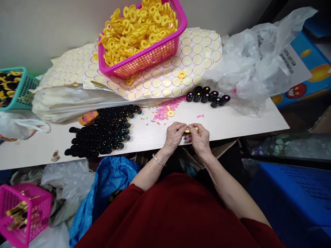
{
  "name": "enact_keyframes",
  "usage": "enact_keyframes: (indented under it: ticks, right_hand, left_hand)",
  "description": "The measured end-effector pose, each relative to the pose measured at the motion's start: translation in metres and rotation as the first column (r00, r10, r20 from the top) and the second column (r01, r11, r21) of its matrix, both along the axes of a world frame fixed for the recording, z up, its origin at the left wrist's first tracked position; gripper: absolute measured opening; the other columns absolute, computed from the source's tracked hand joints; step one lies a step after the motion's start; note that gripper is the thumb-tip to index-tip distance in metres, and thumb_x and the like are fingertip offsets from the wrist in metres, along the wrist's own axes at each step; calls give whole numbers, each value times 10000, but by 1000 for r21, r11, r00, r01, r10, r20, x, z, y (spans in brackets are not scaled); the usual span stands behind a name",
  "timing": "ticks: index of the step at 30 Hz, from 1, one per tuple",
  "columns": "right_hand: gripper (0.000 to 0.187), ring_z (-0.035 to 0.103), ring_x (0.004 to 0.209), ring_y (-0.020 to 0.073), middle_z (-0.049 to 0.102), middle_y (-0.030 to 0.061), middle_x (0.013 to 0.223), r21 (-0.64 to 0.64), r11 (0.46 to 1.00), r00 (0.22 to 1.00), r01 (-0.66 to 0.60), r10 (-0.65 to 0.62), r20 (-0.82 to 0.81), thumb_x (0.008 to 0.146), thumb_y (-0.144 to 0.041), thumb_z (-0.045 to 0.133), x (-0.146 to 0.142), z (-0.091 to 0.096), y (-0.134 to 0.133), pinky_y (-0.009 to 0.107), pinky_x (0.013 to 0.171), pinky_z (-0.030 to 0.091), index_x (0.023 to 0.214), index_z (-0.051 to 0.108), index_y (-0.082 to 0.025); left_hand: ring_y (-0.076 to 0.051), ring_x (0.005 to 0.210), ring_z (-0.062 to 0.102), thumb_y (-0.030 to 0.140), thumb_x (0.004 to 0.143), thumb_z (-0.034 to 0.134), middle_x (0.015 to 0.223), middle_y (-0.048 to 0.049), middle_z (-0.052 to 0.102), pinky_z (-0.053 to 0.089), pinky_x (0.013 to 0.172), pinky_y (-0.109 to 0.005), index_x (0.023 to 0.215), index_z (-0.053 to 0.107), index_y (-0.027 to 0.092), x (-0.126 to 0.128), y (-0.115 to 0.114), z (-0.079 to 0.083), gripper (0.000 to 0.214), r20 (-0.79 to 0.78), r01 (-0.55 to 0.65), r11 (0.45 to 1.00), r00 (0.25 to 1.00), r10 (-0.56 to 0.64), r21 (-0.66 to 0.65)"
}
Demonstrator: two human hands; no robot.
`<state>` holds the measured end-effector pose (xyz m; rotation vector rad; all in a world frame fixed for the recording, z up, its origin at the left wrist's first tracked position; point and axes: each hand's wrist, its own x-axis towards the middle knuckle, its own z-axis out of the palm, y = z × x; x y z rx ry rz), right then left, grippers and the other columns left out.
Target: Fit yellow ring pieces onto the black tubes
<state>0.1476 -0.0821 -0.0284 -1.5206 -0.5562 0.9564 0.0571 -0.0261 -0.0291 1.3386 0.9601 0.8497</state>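
Observation:
My left hand (175,135) and my right hand (199,137) meet at the front edge of the white table (232,120). Both pinch a small yellow ring piece (188,130) between their fingertips. A scatter of small pink beads (165,109) lies just beyond the hands, with another yellow ring (170,112) on it. A heap of black tubes (106,132) lies to the left. Several more black tubes (207,94) with pink tops lie behind the beads.
A pink basket (144,57) full of yellow rings sits on sheets of round stickers (165,77). A clear plastic bag (256,58) is at the right, a teal basket (18,88) at the far left. Below the table: a blue bag (108,182), a pink basket (23,212), a blue crate (297,193).

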Motion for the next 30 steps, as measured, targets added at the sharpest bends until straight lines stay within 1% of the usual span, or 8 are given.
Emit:
enact_keyframes:
  ticks: [4, 9, 13, 17, 22, 25, 28, 30]
  right_hand:
    - [310, 547, 377, 92, 532, -75, 519, 1, 1000, 999, 20, -20, -35, 750, -493, 581, 0, 4, 2, 184, 372, 448, 807, 500, -199]
    - [306, 546, 369, 83, 545, -65, 539, -5, 1000, 997, -25, 25, -79, 731, -476, 611, 4, 5, 4, 184, 366, 468, 737, 505, -189]
    - [338, 545, 377, 78, 548, -61, 555, 14, 1000, 991, -1, 2, -132, 730, -509, 616, 4, 3, 3, 185, 367, 480, 729, 523, -183]
    - [356, 538, 374, 78, 540, -62, 546, 26, 999, 992, 24, -20, -125, 728, -528, 620, 0, 0, 3, 184, 366, 475, 737, 532, -183]
    - [348, 553, 402, 91, 554, -58, 584, 13, 1000, 991, 8, -6, -136, 722, -524, 615, -1, 2, 4, 211, 389, 497, 757, 527, -189]
    - [323, 541, 397, 90, 536, -67, 570, 9, 1000, 987, 5, -3, -160, 721, -501, 614, -1, 3, 4, 225, 409, 512, 751, 523, -193]
    - [301, 516, 375, 80, 538, -71, 580, 10, 999, 980, 44, -41, -197, 699, -472, 629, 0, 3, 7, 219, 382, 494, 742, 524, -193]
    - [291, 508, 365, 76, 543, -70, 586, 15, 997, 976, 76, -71, -207, 684, -456, 638, 0, 3, 9, 210, 357, 476, 730, 521, -193]
  left_hand:
    - [-94, 713, 538, 264, 773, 620, 762, -11, 575, 421, 690, -232, 747, 698, 154, 3, -3, -3, 137, 40, -25, 1000, 999, 25, 12]
    - [-91, 706, 525, 240, 776, 610, 741, -6, 558, 412, 672, -228, 710, 673, 149, 6, -4, -3, 129, 74, -28, 999, 997, 26, 19]
    - [-95, 708, 539, 242, 779, 604, 734, -8, 576, 418, 677, -230, 707, 666, 150, 8, -4, -2, 132, 67, -70, 998, 995, 69, 6]
    - [-101, 722, 551, 248, 785, 602, 732, -11, 590, 425, 693, -232, 707, 667, 153, 8, -5, -3, 138, 40, -93, 993, 995, 90, 75]
    - [-109, 747, 555, 330, 818, 591, 765, -24, 594, 440, 713, -234, 769, 675, 156, 5, -8, -4, 200, -24, -68, 989, 997, 72, 133]
    - [-119, 782, 570, 374, 834, 569, 815, -45, 612, 456, 736, -247, 820, 678, 154, 6, -9, -7, 246, -51, -58, 978, 996, 70, 202]
    - [-128, 792, 585, 412, 846, 538, 831, -63, 629, 474, 750, -262, 847, 682, 146, 10, -10, -10, 302, -54, -68, 963, 995, 85, 262]
    - [-134, 802, 602, 426, 841, 538, 841, -70, 646, 485, 764, -273, 865, 689, 144, 13, -8, -12, 321, -42, -76, 967, 995, 89, 242]
